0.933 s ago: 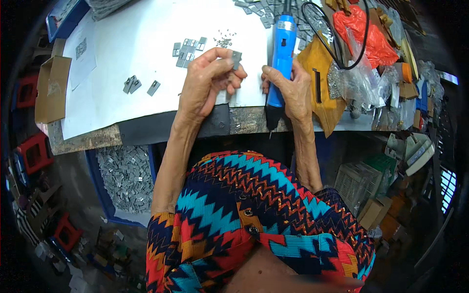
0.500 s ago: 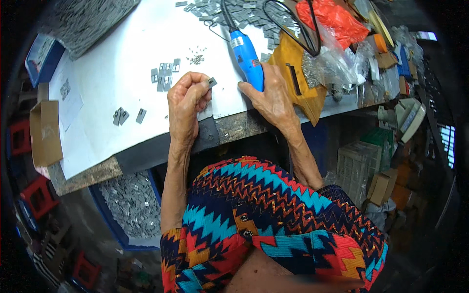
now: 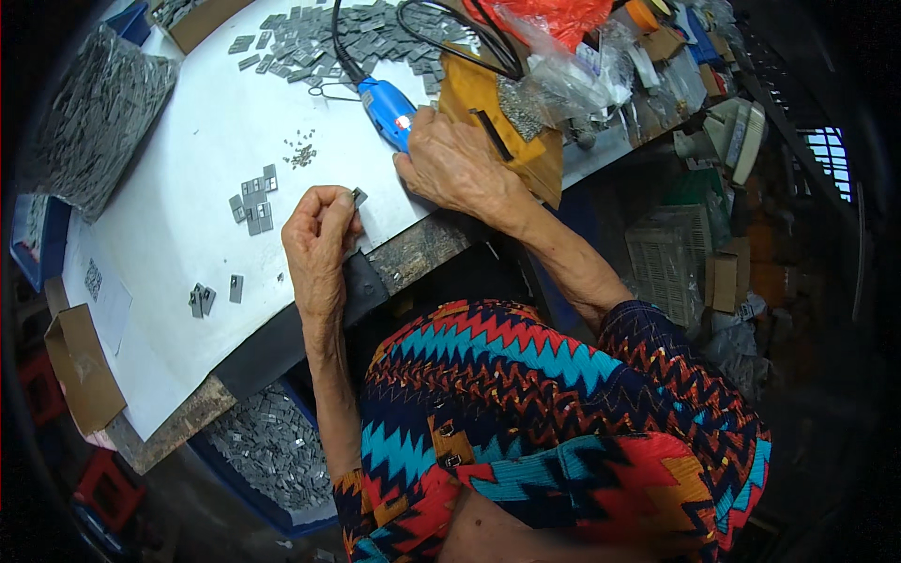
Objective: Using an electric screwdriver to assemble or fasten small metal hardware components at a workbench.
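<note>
The left hand is closed in a pinch, thumb and forefinger pressed on a small grey metal plate, a flat, roughly square piece with a dull sheen that juts from the fingertips just above the near edge of the desk. The right hand is wrapped around the lower body of a blue power tool, a smooth plastic cylinder with a red mark on its side and a black cord leaving its far end; the tool lies tilted across the white desk surface, with its tip hidden under the hand. The desk top is a smooth white sheet over a worn, rough dark edge. To the left of the pinched piece sits a small cluster of grey plates, laid flat and touching one another, and farther left a few loose plates lie apart. A scatter of tiny screws shows as dark specks near the middle of the sheet. At the far edge a wide pile of plates overlaps in a heap. A mustard-yellow cloth lies just beside the right hand, with crinkled clear plastic bags behind it. Below the desk, a blue bin holds many more grey plates.
</note>
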Action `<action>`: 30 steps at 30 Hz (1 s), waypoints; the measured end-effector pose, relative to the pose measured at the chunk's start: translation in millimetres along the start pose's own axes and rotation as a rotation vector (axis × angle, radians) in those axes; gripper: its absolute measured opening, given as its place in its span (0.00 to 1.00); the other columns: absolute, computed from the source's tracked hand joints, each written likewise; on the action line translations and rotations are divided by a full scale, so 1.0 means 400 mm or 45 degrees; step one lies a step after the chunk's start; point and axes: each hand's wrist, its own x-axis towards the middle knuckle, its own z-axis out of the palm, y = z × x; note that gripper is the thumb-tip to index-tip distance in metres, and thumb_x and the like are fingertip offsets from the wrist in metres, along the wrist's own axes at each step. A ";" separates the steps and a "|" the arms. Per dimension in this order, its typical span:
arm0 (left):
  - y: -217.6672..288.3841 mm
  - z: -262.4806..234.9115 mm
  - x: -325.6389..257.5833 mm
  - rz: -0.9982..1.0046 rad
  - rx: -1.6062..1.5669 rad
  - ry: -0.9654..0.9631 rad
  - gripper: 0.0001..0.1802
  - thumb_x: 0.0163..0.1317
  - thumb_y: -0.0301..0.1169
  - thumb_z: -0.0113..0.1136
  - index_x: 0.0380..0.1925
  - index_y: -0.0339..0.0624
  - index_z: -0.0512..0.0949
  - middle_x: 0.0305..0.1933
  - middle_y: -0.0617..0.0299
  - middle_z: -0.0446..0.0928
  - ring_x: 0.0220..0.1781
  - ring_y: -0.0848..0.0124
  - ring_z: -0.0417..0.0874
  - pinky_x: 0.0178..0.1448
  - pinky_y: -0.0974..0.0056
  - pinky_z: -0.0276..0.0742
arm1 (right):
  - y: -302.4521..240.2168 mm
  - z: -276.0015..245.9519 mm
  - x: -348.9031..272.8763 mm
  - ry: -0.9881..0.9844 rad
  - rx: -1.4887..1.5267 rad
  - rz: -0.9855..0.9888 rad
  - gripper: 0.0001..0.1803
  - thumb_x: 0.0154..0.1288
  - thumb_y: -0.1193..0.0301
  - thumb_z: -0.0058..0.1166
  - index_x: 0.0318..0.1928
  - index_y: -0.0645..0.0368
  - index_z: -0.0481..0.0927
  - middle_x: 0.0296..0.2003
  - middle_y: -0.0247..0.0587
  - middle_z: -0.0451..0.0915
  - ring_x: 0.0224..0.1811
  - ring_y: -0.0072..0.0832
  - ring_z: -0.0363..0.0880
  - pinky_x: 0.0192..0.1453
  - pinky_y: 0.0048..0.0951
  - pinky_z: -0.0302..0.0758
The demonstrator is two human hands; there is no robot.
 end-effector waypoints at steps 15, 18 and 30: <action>0.003 0.002 -0.003 0.017 0.133 -0.016 0.08 0.60 0.32 0.53 0.29 0.38 0.73 0.19 0.71 0.69 0.17 0.86 0.60 0.21 0.80 0.52 | -0.002 0.025 0.008 0.197 -0.196 -0.123 0.17 0.45 0.69 0.48 0.23 0.78 0.74 0.19 0.61 0.75 0.19 0.44 0.78 0.22 0.37 0.74; 0.008 0.012 0.001 0.020 0.158 -0.041 0.08 0.60 0.32 0.53 0.30 0.38 0.73 0.19 0.71 0.69 0.18 0.86 0.61 0.21 0.80 0.52 | 0.009 0.001 0.003 0.145 -0.144 -0.173 0.18 0.48 0.68 0.48 0.23 0.78 0.73 0.19 0.60 0.75 0.18 0.42 0.78 0.21 0.36 0.74; 0.016 0.011 -0.009 0.033 0.088 0.030 0.09 0.62 0.31 0.52 0.35 0.35 0.72 0.24 0.64 0.75 0.21 0.82 0.68 0.26 0.78 0.63 | 0.330 -0.077 -0.163 0.895 -0.099 0.494 0.09 0.50 0.73 0.50 0.34 0.62 0.74 0.33 0.46 0.72 0.31 0.44 0.75 0.33 0.40 0.72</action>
